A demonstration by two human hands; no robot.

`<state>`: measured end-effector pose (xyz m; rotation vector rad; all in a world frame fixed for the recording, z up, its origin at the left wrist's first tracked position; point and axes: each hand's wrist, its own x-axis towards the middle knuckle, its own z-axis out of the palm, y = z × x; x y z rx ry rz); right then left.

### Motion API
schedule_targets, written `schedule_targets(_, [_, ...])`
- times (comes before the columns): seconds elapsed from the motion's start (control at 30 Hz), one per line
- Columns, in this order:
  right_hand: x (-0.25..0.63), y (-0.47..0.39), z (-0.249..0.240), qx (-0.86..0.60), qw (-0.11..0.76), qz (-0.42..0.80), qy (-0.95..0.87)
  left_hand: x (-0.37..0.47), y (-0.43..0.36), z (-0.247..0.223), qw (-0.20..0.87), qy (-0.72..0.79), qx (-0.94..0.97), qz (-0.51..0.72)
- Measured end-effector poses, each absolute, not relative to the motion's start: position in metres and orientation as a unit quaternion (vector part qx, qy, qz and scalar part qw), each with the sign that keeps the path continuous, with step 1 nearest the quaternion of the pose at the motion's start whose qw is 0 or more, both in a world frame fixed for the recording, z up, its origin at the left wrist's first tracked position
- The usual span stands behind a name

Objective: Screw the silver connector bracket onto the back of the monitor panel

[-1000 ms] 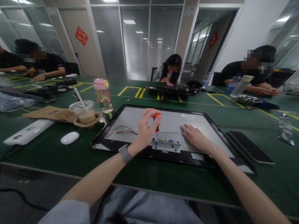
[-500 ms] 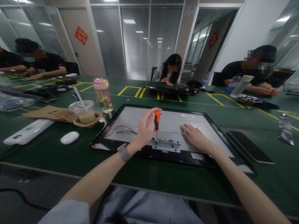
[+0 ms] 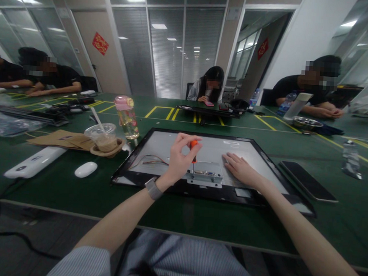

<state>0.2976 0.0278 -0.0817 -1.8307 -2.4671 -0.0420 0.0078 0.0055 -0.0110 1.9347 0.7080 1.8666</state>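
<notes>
My left hand [image 3: 180, 155] is closed around the orange and black handle of a screwdriver [image 3: 193, 144], which stands upright. Its shaft points down at the left end of a metal bracket [image 3: 206, 180] with connector ports. That bracket sits near the close edge of a flat display panel [image 3: 158, 142], grey-backed with a black frame. My right hand [image 3: 239, 168] lies flat on the panel's grey back, fingers stretched out, right of the bracket. A thin bundle of wires [image 3: 149, 158] rests on the panel's left part. The screwdriver's tip is too small to make out clearly.
Left of the panel are a white mouse [image 3: 86, 170], a white corded device [image 3: 34, 163], an iced drink cup [image 3: 104, 136] and a pink-lidded bottle [image 3: 127, 119]. A black phone [image 3: 307, 180] lies to the right. Several people sit around the green table [image 3: 166, 214].
My left thumb and fingers have shifted around the top of the screwdriver handle, with the thumb now in front of it. The right hand and the panel have stayed put.
</notes>
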Motion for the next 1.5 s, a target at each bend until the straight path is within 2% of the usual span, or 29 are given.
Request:
schedule_targets(0.43, [0.2978, 0.0286, -0.0816, -0.598, 0.027, -0.017, -0.801, 0.0070, 0.0053, -0.0110, 0.252, 0.225, 0.695, 0.634])
schedule_targets(0.73, [0.2992, 0.0283, -0.0838, -0.596, 0.037, -0.013, -0.802, 0.0069, 0.0055, -0.0126, 0.172, 0.250, 0.702, 0.644])
schedule_targets(1.17, [0.2983, 0.0295, -0.0831, -0.598, 0.032, -0.014, -0.801, 0.0078, 0.0067, -0.0130, 0.237, 0.222, 0.705, 0.630])
schedule_targets(1.5, [0.3014, 0.0305, -0.0868, -0.590, 0.038, -0.028, -0.806, 0.0071, 0.0051, -0.0119, 0.179, 0.236, 0.706, 0.643])
